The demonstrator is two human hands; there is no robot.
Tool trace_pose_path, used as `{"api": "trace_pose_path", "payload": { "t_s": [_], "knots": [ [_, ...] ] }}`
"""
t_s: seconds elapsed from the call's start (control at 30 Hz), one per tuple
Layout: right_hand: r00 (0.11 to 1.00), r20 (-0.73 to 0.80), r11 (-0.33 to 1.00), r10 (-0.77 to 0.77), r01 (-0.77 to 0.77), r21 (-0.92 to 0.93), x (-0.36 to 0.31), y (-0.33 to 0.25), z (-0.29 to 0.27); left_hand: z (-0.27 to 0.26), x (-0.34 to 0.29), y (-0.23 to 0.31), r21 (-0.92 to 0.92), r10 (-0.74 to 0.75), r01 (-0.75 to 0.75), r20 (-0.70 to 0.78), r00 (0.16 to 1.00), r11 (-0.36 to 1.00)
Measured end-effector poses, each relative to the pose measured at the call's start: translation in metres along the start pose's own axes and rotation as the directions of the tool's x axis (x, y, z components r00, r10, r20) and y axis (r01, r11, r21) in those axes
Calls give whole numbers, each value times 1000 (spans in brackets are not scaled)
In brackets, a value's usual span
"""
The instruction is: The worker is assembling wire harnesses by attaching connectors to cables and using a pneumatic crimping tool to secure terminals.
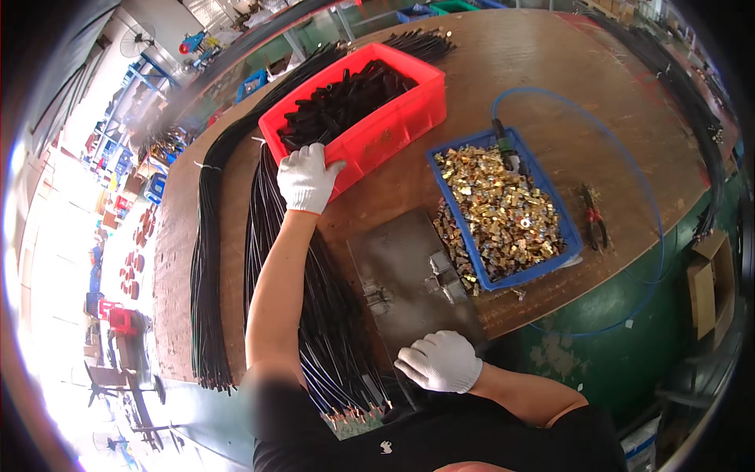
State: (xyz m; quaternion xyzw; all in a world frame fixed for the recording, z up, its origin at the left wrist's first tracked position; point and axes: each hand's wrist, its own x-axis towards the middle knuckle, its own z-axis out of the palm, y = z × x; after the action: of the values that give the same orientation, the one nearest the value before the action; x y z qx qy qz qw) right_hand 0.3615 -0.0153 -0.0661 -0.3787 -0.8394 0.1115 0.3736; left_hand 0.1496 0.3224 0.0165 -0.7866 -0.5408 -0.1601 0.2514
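My left hand (304,179), in a white knit glove, is at the near left corner of a red plastic bin (391,140). Its fingers curl over the rim with the thumb out along the wall. Inside the bin lie many short black tubes (346,102). Lower down, my gloved right hand (442,362) is closed by the near edge of a dark metal plate (409,275); what its fingers hold is hidden. Metal clamp-like fittings (444,277) sit on the plate. Black cables (334,315) with bare copper ends run between my arms.
A blue tray (565,228) heaped with small brass-coloured parts (503,204) stands right of the plate, with a dark tool (507,149) on a blue hose lying in it. Red-handled pliers (594,220) lie further right. Another black cable bundle (208,275) hangs at the left.
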Motion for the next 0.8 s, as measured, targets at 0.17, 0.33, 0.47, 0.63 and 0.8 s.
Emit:
{"api": "trace_pose_path", "payload": {
  "t_s": [0.17, 0.33, 0.47, 0.63, 0.8],
  "knots": [
    [998, 52, 999, -37, 38, -11, 3, -4, -6, 12, 16, -9, -35, 36, -36, 4, 999, 999],
    [996, 61, 997, -66, 68, -27, 13, -3, -6, 16, 27, -14, -78, 47, -48, -10, 999, 996],
    [999, 38, 999, -22, 20, 41, 17, 3, -5, -12, 8, -18, -201, 81, -120, -189, 979, 972],
    [930, 272, 883, 246, -331, 333, 41, -9, -23, -87, -85, -52, -470, 173, -118, 75, 982, 875],
    [830, 482, 836, 280, -458, 303, 73, -22, -6, -155, -184, -56, -599, 148, -13, 177, 973, 801]
  ]
}}
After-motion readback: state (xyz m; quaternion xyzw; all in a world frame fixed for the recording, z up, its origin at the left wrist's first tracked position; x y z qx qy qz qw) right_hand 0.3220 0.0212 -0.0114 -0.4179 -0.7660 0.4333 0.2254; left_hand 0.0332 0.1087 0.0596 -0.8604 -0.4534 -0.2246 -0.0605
